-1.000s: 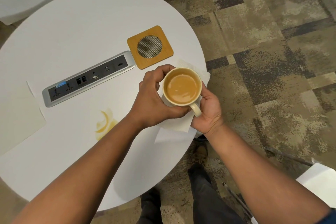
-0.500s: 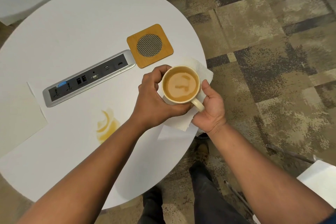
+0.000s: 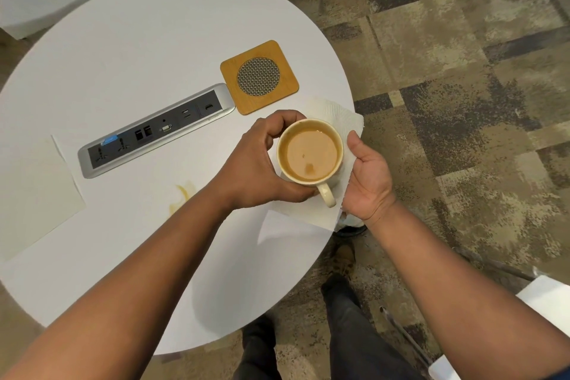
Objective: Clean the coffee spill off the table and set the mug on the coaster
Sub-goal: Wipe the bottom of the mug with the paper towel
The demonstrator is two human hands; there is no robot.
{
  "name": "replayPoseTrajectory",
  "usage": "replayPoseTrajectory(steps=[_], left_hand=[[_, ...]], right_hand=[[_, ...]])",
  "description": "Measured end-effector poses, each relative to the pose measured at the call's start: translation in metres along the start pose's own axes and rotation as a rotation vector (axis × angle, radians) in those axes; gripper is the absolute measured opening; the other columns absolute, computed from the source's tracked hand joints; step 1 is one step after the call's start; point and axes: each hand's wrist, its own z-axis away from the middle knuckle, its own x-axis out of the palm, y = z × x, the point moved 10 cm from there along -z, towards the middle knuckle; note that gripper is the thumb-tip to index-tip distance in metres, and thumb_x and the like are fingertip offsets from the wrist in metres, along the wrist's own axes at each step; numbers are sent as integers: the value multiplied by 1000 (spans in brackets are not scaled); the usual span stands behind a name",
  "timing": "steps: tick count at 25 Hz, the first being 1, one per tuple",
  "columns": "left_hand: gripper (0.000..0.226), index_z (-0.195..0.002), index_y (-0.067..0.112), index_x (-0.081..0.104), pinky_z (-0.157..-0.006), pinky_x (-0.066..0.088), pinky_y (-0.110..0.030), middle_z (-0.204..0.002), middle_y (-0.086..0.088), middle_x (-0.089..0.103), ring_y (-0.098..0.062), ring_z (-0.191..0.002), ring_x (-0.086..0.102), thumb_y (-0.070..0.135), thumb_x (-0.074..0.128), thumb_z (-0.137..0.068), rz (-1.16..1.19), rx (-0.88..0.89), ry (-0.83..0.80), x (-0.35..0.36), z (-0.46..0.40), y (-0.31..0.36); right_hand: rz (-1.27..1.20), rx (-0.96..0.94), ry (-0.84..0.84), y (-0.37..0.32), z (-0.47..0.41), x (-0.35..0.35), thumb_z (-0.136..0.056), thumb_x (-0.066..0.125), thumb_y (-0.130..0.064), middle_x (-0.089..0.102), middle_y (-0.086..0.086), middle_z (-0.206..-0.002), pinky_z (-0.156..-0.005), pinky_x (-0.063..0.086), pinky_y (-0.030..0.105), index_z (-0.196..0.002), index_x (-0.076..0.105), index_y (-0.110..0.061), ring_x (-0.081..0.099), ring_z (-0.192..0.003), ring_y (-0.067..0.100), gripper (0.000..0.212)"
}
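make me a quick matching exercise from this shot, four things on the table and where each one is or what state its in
Things:
1. mug
2. coaster
3. coffee spill
4. paper towel

Places or states:
A. bare, beside the end of the power strip
B. unwiped, by the left forearm
C. gripped by the left hand
D. under the mug, overhanging the table edge

Pairs: 1-C, 2-A, 3-B, 4-D
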Motion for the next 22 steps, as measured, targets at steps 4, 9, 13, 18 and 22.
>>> replayPoseTrajectory(steps=[4,9,13,18,22], left_hand=[[86,-127,32,56,-100,51,-49,-126,12,65,-24,-122,59,50,93,-51,-16,-22,9,-2,3,-3],[86,-126,30,57,-100,50,-50,-127,9,64,-22,-121,60,47,94,-51,-40,-51,36,-8,9,-11],[86,-126,29,57,-101,50,-50,-126,6,64,-21,-119,60,44,96,-50,-49,-85,79,-18,12,-23],[86,-125,36,56,-99,50,-52,-127,7,63,-21,-121,58,51,94,-49,-74,-149,137,-30,23,-44],[86,-124,37,56,-101,49,-53,-125,12,63,-20,-121,57,54,93,-49,-59,-189,186,-37,32,-59]], right_hand=[[-37,-40,-24,-10,3,-1,-106,25,-48,67,21,-127,-92,56,51,-127,66,-6,66,-114,35,63],[-88,-94,-55,-24,7,-4,-107,26,-45,61,22,-135,-98,51,57,-133,60,-5,61,-121,39,59],[-101,-122,-5,-40,11,-18,-107,28,-44,56,23,-141,-101,47,60,-141,52,-5,56,-127,40,58],[150,-116,259,-58,7,-50,-105,39,-42,65,13,-134,-95,51,52,-136,57,-12,63,-120,32,46],[589,-251,453,-75,3,-58,-102,49,-7,71,5,-120,-87,57,46,-125,59,-21,68,-109,27,29]])
